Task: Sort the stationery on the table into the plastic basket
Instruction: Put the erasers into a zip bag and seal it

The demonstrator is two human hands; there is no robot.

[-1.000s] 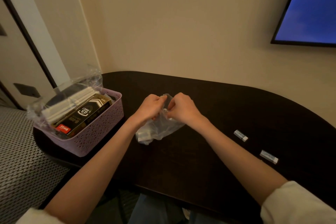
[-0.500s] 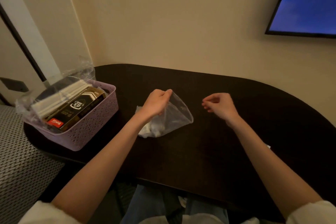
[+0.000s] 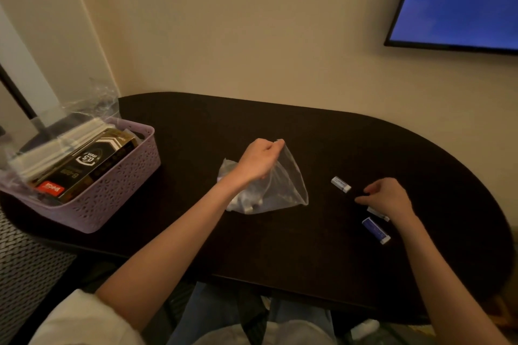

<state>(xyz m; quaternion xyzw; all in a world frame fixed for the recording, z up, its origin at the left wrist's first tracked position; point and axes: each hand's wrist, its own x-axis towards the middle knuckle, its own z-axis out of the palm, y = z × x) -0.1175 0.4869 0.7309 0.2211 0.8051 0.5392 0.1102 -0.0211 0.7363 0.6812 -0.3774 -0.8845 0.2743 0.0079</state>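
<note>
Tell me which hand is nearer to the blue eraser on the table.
Right. The right hand hovers just above and beside the blue eraser, fingers loosely curled. The left hand is far off to its left, pinching the clear plastic bag by its top.

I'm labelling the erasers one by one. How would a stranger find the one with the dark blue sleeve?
Start at the dark table and go to the right hand. Three erasers lie around it; the blue-sleeved eraser is nearest the person, just below the wrist. Its neighbours look pale.
</note>
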